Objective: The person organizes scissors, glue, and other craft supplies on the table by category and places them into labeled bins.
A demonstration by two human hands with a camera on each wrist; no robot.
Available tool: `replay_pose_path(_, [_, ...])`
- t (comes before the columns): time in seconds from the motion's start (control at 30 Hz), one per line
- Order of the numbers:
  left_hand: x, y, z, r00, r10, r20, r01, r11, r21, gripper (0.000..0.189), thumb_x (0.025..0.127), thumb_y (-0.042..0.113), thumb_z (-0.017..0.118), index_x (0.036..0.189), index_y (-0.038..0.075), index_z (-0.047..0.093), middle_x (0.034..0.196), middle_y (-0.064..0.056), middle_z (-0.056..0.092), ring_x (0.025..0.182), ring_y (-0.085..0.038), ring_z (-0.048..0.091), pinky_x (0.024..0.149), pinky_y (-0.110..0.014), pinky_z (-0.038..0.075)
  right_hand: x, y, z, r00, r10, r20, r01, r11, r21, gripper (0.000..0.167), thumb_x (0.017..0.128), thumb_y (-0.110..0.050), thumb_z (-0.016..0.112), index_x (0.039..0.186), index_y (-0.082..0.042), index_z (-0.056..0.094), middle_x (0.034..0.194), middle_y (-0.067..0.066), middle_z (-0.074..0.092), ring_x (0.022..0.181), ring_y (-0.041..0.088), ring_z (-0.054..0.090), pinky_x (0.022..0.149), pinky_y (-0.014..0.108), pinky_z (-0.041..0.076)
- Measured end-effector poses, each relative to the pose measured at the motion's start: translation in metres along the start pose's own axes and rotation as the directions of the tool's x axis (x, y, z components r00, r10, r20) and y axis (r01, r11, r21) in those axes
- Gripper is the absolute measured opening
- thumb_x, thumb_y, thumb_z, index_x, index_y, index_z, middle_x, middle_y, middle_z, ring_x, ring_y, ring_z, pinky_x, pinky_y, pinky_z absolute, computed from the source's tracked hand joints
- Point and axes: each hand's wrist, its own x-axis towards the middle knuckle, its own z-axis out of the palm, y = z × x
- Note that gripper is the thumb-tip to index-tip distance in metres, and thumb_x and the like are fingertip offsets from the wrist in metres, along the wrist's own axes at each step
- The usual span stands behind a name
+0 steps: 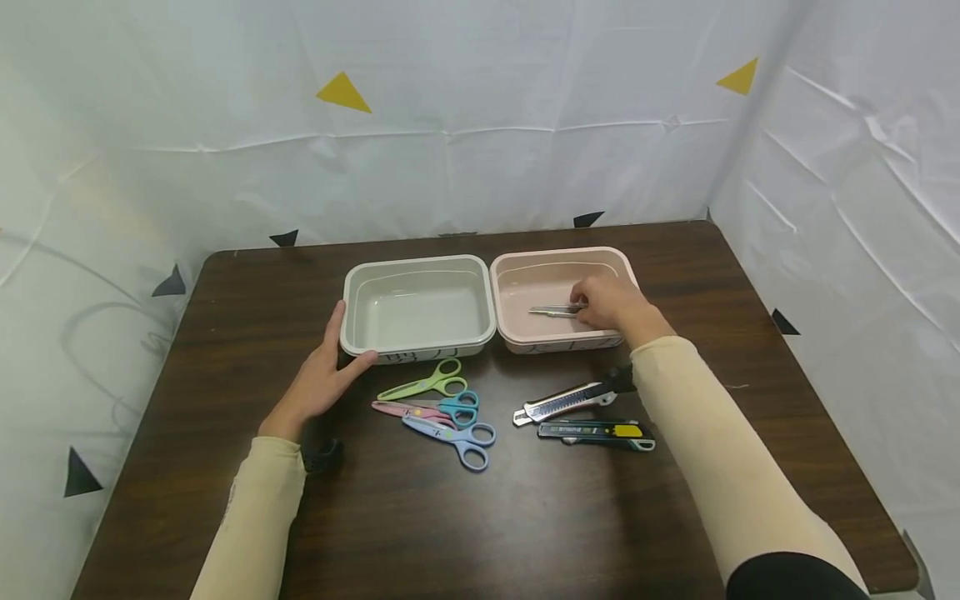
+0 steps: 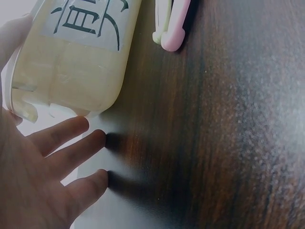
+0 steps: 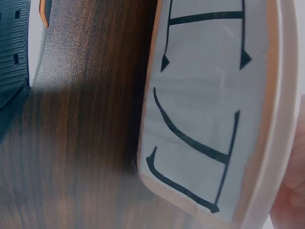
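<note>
The right hand pinches slim metal knives inside the pink box; they look light, stiff, rather slippery, best held mid-body. The left hand, fingers extended, touches the pale box.

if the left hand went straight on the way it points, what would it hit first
The left hand would likely meet the pale grey bin at its near left corner first, perhaps touching it already.

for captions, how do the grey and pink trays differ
The grey tray stands left of the pink tray. The left hand touches the grey tray, the right hand is inside the pink tray. A silver tool shows in the pink tray, none in the grey. Both have rounded corners.
</note>
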Motion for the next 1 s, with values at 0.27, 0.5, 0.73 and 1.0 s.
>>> replay_pose_path(0.27, [0.000, 0.001, -0.001, 1.000, -0.004, 0.001, 0.004, 1.000, -0.003, 0.095, 0.091, 0.061, 0.057, 0.151, 0.048, -0.015, 0.164, -0.006, 0.009, 0.142, -0.042, 0.025, 0.104, -0.070, 0.025, -0.009, 0.000, -0.012, 0.993, -0.001, -0.116, 0.005, 0.999, 0.038, 0.025, 0.094, -0.018, 0.064, 0.115, -0.007, 0.071, 0.101, 0.006, 0.067, 0.088, 0.023, 0.059, 0.081, 0.045, 0.048])
replay_pose_path(0.5, [0.002, -0.001, 0.000, 1.000, -0.010, -0.019, 0.010, 1.000, -0.007, 0.094, 0.090, 0.062, 0.057, 0.150, 0.050, -0.013, 0.164, -0.005, 0.010, 0.142, -0.041, 0.027, 0.104, -0.069, 0.027, -0.027, -0.005, -0.028, 0.978, -0.017, -0.210, 0.045, 0.991, 0.128, 0.029, 0.094, -0.022, 0.066, 0.119, -0.008, 0.070, 0.105, 0.007, 0.067, 0.096, 0.023, 0.061, 0.083, 0.046, 0.049])
replay_pose_path(0.73, [0.001, -0.001, -0.002, 1.000, -0.007, -0.008, 0.007, 1.000, -0.004, 0.095, 0.091, 0.060, 0.058, 0.151, 0.049, -0.015, 0.164, -0.006, 0.009, 0.142, -0.043, 0.027, 0.103, -0.070, 0.026, -0.051, -0.010, -0.042, 0.963, -0.049, -0.266, 0.100, 0.978, 0.182, 0.027, 0.096, -0.023, 0.063, 0.119, -0.010, 0.069, 0.108, 0.007, 0.067, 0.099, 0.025, 0.062, 0.083, 0.049, 0.049])
replay_pose_path(1.0, [-0.001, 0.002, -0.005, 1.000, -0.012, -0.005, 0.012, 1.000, -0.013, 0.095, 0.091, 0.061, 0.058, 0.151, 0.049, -0.014, 0.164, -0.006, 0.010, 0.142, -0.042, 0.026, 0.103, -0.070, 0.026, -0.079, -0.019, -0.058, 0.932, -0.176, -0.317, 0.215, 0.972, 0.093, 0.022, 0.094, -0.020, 0.067, 0.114, -0.012, 0.071, 0.100, 0.003, 0.070, 0.092, 0.021, 0.065, 0.077, 0.046, 0.051])
